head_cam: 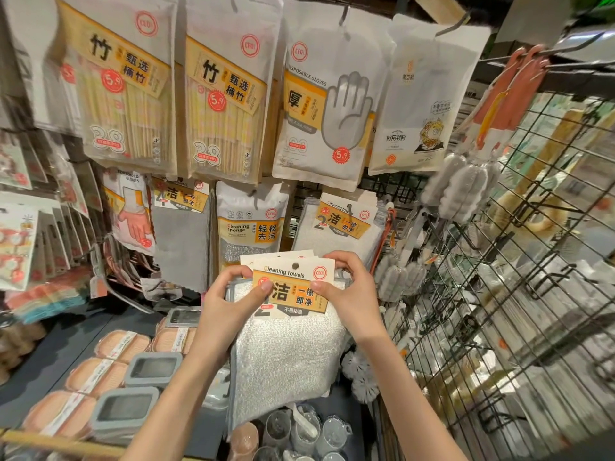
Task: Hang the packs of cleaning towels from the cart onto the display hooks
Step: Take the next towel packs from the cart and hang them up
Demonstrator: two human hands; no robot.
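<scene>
Both my hands hold up a small stack of cleaning towel packs [289, 354], white cloths with an orange and white header card [293, 277] that has a hang hole at the top. My left hand [229, 301] pinches the card's left side, thumb on its front. My right hand [349, 294] pinches its right side the same way. Just above and behind hangs another pack of the same cleaning towels [342, 224] on a display hook [349, 207]. The cart is not in view.
Chopstick packs [123, 94], disposable gloves [326, 104] and a cleaning sponge pack [249, 224] hang above. A wire grid panel [519, 261] with bottle brushes stands at the right. Soap boxes [123, 374] and clear cups [299, 430] lie on the shelf below.
</scene>
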